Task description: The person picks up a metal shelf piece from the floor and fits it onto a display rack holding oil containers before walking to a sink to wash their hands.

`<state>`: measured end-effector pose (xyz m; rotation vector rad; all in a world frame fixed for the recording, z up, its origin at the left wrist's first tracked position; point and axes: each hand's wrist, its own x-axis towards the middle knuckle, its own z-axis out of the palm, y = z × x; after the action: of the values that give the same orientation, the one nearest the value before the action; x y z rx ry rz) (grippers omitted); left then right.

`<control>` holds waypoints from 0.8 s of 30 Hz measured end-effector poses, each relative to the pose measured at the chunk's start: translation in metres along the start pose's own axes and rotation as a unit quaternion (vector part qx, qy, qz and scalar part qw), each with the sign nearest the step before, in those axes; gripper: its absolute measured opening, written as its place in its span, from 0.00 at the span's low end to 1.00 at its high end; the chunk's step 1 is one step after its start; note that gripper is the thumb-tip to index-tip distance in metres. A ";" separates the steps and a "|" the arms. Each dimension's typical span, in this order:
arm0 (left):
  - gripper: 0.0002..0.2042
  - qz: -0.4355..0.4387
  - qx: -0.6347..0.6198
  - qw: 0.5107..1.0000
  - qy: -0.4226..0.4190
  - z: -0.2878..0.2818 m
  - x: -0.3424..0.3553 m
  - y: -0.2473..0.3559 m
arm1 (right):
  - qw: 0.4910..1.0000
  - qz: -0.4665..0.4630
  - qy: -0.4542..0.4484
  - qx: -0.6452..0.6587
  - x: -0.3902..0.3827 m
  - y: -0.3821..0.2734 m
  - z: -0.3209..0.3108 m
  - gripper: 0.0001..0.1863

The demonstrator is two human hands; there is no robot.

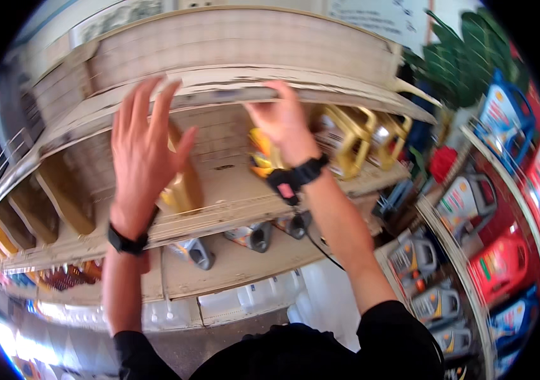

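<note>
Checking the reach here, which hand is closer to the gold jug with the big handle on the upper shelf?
Right. The right hand is just left of the gold jug; the left hand is farther left, in front of another gold jug.

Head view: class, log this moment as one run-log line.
left hand: open, raised before gold jug | right hand: reaching at yellow bottle | shelf: white

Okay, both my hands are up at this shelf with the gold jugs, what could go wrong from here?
1. Your left hand is spread open in front of a gold jug near the shelf edge; a bump might tip it off.
2. Your right hand reaches under the worn upper shelf, so knuckles could scrape.
3. The grey jugs below might get hit if anything falls.
</note>
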<state>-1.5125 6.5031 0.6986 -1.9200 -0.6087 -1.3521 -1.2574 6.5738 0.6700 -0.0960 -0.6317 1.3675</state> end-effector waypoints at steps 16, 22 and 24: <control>0.19 0.048 0.090 0.981 -0.165 0.068 0.021 -0.031 | 0.955 -0.232 0.117 -0.141 -0.097 -0.128 -0.120 0.21; 0.24 0.022 0.071 0.984 -0.159 0.077 0.018 -0.030 | 0.816 -0.435 0.336 -0.180 -0.087 -0.395 -0.217 0.36; 0.23 0.010 0.079 0.981 -0.175 0.079 0.020 -0.024 | 0.836 -0.393 0.355 -0.141 -0.083 -0.443 -0.227 0.42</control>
<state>-1.4751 6.5785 0.7076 -2.0388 -0.8377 -0.9269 -0.7660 6.4634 0.6364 -0.5023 -0.1756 0.3598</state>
